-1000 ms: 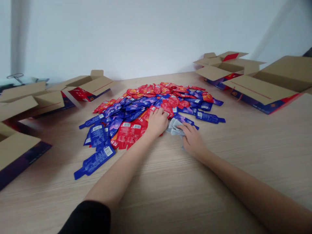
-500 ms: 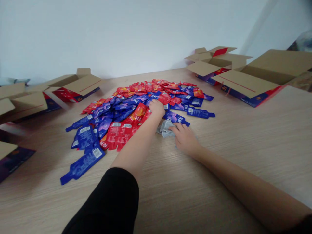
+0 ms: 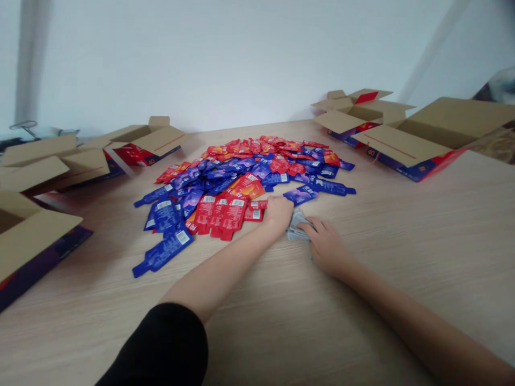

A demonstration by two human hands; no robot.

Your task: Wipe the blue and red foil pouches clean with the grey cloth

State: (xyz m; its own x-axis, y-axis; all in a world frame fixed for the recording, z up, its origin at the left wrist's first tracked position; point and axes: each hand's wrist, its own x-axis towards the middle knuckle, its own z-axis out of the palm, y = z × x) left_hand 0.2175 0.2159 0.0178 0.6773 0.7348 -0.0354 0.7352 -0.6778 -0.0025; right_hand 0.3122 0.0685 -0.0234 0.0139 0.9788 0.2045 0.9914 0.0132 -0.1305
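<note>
My right hand (image 3: pixel 325 246) grips a crumpled grey-white bundle (image 3: pixel 296 224) on the table, thumb and fingers closed over its right side; whether it is cloth or plastic film I cannot tell. My left hand (image 3: pixel 279 212) is beside the bundle's left edge, its fingers curled and mostly hidden, so what they hold does not show. Behind both hands spreads a heap of flat spouted pouches, such as a red pouch (image 3: pixel 233 215) in the near row and a blue pouch (image 3: pixel 163 253) at the near left. Another blue pouch (image 3: pixel 301 195) lies just beyond my left hand.
Open cardboard boxes flank the heap: a near left box (image 3: pixel 44 252), a far left box (image 3: pixel 155 145), a near right box (image 3: pixel 406 145) and a far right box (image 3: pixel 341 116), their flaps spread outward. A white wall (image 3: pixel 241 64) rises behind the wooden table (image 3: pixel 257 305).
My left hand has come back from the heap toward me, to the grey-white bundle. My right hand keeps its grip on the bundle. The view has shifted slightly left.
</note>
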